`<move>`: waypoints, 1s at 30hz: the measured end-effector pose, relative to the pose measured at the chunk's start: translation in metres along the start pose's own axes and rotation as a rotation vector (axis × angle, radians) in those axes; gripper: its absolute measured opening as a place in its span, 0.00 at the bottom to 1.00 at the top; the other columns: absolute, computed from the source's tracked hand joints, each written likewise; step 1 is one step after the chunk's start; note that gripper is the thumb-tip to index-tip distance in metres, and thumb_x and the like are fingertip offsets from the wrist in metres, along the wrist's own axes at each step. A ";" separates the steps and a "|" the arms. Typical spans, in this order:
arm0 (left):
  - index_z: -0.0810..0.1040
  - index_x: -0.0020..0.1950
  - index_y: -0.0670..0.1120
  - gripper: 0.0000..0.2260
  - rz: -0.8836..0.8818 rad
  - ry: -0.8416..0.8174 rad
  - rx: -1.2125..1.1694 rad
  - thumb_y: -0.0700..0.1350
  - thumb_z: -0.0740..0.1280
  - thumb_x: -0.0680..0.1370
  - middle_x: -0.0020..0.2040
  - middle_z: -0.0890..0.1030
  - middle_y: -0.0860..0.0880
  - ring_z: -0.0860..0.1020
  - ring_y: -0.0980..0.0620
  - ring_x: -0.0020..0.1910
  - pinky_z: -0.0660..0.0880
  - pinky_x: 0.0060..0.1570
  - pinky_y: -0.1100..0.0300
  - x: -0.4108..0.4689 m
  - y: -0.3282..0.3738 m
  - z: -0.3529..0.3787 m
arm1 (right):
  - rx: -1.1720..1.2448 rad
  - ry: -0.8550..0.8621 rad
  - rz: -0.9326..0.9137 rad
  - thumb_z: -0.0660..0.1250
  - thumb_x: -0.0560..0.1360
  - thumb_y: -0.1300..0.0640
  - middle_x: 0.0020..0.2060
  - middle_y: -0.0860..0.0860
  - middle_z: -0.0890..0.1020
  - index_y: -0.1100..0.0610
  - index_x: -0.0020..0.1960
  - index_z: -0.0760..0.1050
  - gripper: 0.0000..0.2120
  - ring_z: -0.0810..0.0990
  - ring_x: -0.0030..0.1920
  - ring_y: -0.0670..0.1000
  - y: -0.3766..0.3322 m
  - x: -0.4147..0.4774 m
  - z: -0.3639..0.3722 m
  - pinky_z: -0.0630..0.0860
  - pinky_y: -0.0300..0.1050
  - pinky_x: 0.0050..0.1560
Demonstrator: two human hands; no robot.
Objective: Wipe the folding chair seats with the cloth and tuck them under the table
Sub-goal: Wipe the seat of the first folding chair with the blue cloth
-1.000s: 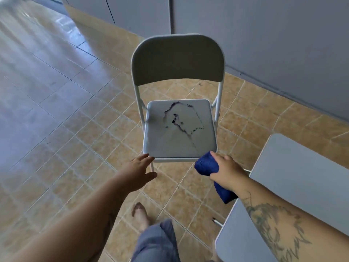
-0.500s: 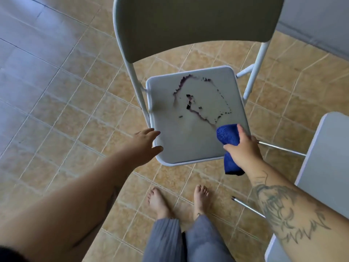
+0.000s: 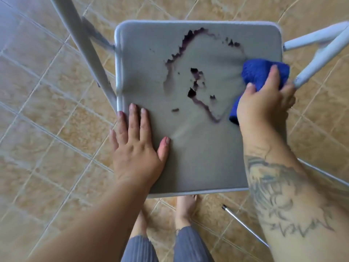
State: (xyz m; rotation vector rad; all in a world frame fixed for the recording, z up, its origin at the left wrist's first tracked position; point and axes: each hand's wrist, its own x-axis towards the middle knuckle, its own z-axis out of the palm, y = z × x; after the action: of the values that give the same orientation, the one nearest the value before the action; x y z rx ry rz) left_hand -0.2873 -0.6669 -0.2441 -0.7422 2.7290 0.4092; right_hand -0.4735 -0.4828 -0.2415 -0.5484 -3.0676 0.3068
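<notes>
The grey folding chair seat (image 3: 198,157) fills the middle of the view, seen from straight above. Its cover is torn in a ragged dark outline (image 3: 194,80) near the centre. My left hand (image 3: 137,146) lies flat on the seat's front left part, fingers spread. My right hand (image 3: 264,103) presses a bunched blue cloth (image 3: 258,72) against the seat's right edge. The chair's backrest is out of view.
White chair frame tubes run at the upper left (image 3: 85,48) and the upper right (image 3: 317,53). A thin metal leg (image 3: 243,225) crosses the tan tiled floor (image 3: 47,129) at the lower right. My bare feet (image 3: 185,208) stand just below the seat's front edge.
I have leaned in over the chair. My left hand went from the seat's front corner to lying flat on it. My right hand moved the cloth up along the seat's right side.
</notes>
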 end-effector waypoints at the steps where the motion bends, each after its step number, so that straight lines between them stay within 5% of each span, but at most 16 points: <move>1: 0.51 0.79 0.49 0.36 0.001 0.005 0.007 0.65 0.53 0.76 0.80 0.48 0.49 0.48 0.44 0.79 0.52 0.75 0.42 0.000 0.000 0.000 | 0.029 -0.015 0.091 0.61 0.76 0.47 0.73 0.57 0.63 0.45 0.75 0.60 0.28 0.64 0.70 0.61 -0.020 0.024 0.003 0.62 0.54 0.68; 4: 0.54 0.78 0.48 0.36 -0.001 -0.002 0.026 0.65 0.54 0.75 0.80 0.51 0.49 0.51 0.43 0.78 0.55 0.74 0.41 0.004 -0.003 0.002 | 0.017 -0.083 0.030 0.58 0.77 0.46 0.73 0.54 0.63 0.44 0.75 0.58 0.27 0.64 0.71 0.58 -0.083 0.064 0.010 0.62 0.52 0.68; 8: 0.54 0.78 0.48 0.37 -0.001 0.013 0.044 0.65 0.55 0.75 0.80 0.51 0.49 0.51 0.43 0.78 0.56 0.73 0.41 0.004 -0.002 0.004 | -0.003 -0.259 -0.596 0.60 0.75 0.47 0.70 0.54 0.67 0.44 0.75 0.60 0.28 0.67 0.67 0.60 -0.143 0.024 0.023 0.66 0.54 0.63; 12: 0.54 0.78 0.48 0.37 0.002 0.005 0.043 0.66 0.54 0.75 0.80 0.51 0.49 0.50 0.44 0.78 0.57 0.72 0.41 0.004 0.000 0.003 | -0.079 -0.366 -1.117 0.65 0.70 0.47 0.65 0.54 0.74 0.43 0.72 0.66 0.30 0.74 0.57 0.62 -0.093 -0.025 0.010 0.71 0.55 0.53; 14: 0.53 0.79 0.48 0.37 0.000 -0.004 0.031 0.66 0.54 0.75 0.80 0.50 0.49 0.49 0.44 0.79 0.56 0.73 0.40 0.004 0.000 0.003 | -0.106 -0.337 -1.111 0.66 0.70 0.48 0.63 0.55 0.75 0.43 0.71 0.68 0.29 0.75 0.55 0.63 -0.054 -0.007 -0.001 0.72 0.56 0.52; 16: 0.52 0.79 0.48 0.37 -0.001 -0.005 0.026 0.66 0.53 0.75 0.80 0.50 0.49 0.49 0.44 0.79 0.56 0.73 0.40 0.004 -0.001 0.003 | -0.108 -0.247 -0.888 0.65 0.72 0.49 0.65 0.59 0.73 0.45 0.72 0.66 0.28 0.72 0.59 0.66 -0.042 0.032 -0.004 0.71 0.58 0.59; 19: 0.53 0.79 0.48 0.37 0.001 0.001 0.028 0.66 0.53 0.75 0.80 0.51 0.49 0.49 0.44 0.78 0.57 0.73 0.41 0.006 -0.001 0.003 | -0.085 -0.167 -0.470 0.61 0.75 0.49 0.68 0.60 0.68 0.47 0.74 0.62 0.27 0.67 0.66 0.65 -0.081 0.069 0.011 0.62 0.55 0.67; 21: 0.53 0.79 0.48 0.37 0.004 0.000 0.034 0.66 0.53 0.75 0.80 0.51 0.50 0.50 0.44 0.78 0.57 0.73 0.41 0.005 -0.001 0.002 | -0.031 -0.170 -0.389 0.60 0.75 0.48 0.69 0.57 0.67 0.46 0.73 0.63 0.27 0.65 0.68 0.63 -0.128 0.062 0.025 0.63 0.54 0.66; 26: 0.53 0.79 0.48 0.37 0.001 0.008 0.039 0.67 0.53 0.75 0.80 0.51 0.50 0.51 0.44 0.78 0.58 0.73 0.42 0.006 -0.002 0.001 | -0.021 -0.375 -0.937 0.60 0.74 0.46 0.70 0.53 0.66 0.43 0.74 0.60 0.29 0.65 0.69 0.59 -0.196 -0.030 0.040 0.65 0.56 0.64; 30: 0.54 0.78 0.48 0.37 0.003 0.026 0.030 0.66 0.54 0.75 0.80 0.52 0.49 0.52 0.44 0.78 0.59 0.72 0.42 0.005 -0.003 0.001 | -0.015 -0.440 -1.247 0.62 0.72 0.46 0.65 0.53 0.73 0.41 0.72 0.65 0.28 0.72 0.60 0.61 -0.114 -0.044 0.011 0.70 0.56 0.56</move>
State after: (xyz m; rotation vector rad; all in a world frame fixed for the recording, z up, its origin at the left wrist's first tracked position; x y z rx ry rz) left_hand -0.2900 -0.6715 -0.2470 -0.7403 2.7546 0.3616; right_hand -0.4718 -0.6046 -0.2290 1.5525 -3.0306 0.3572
